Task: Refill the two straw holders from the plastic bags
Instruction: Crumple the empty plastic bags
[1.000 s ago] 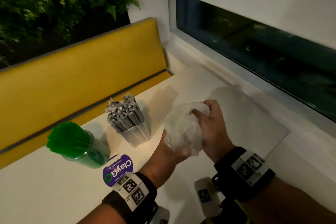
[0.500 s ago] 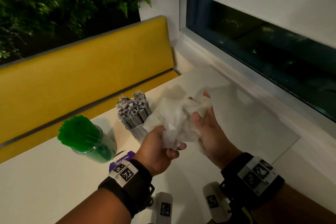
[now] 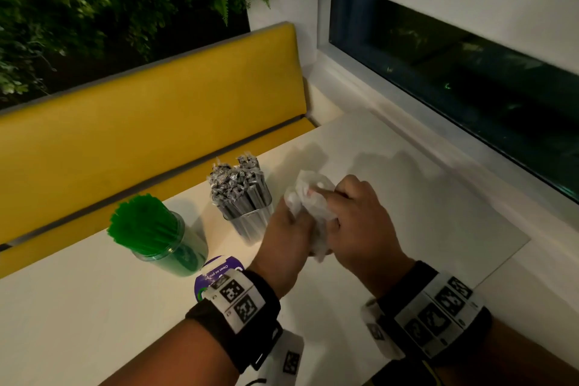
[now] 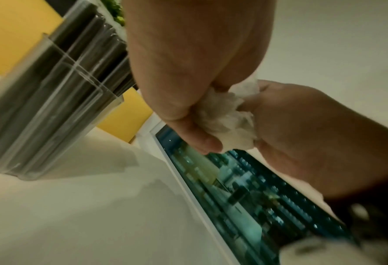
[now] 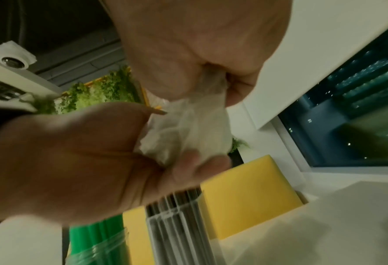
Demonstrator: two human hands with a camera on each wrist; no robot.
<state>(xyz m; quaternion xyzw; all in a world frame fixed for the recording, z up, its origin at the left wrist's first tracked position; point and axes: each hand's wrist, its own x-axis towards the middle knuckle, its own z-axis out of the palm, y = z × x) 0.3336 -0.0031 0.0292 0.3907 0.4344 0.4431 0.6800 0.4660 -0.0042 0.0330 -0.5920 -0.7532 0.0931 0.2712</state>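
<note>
A crumpled clear plastic bag [image 3: 310,197] is squeezed into a wad between both hands above the white table [image 3: 94,307]. My left hand [image 3: 289,224] grips its lower left side and my right hand [image 3: 344,207] grips it from the right, fingers curled over the top. The left wrist view shows the bag [image 4: 227,118] bunched between the two fists, and so does the right wrist view, where the bag [image 5: 188,129] bulges out. Left of the hands stands a clear holder [image 3: 247,200] packed with wrapped grey straws. Further left is a round holder [image 3: 163,238] full of green straws.
A purple round label [image 3: 219,269] lies on the table by my left wrist. A yellow bench back [image 3: 141,135] runs behind the holders. A window and its sill [image 3: 454,78] border the right side. A grey square panel [image 3: 438,213] covers the table's right part.
The loose bag has been pressed into a tighter wad. My hands have closed together around it, and the right fingers now curl over its top.
</note>
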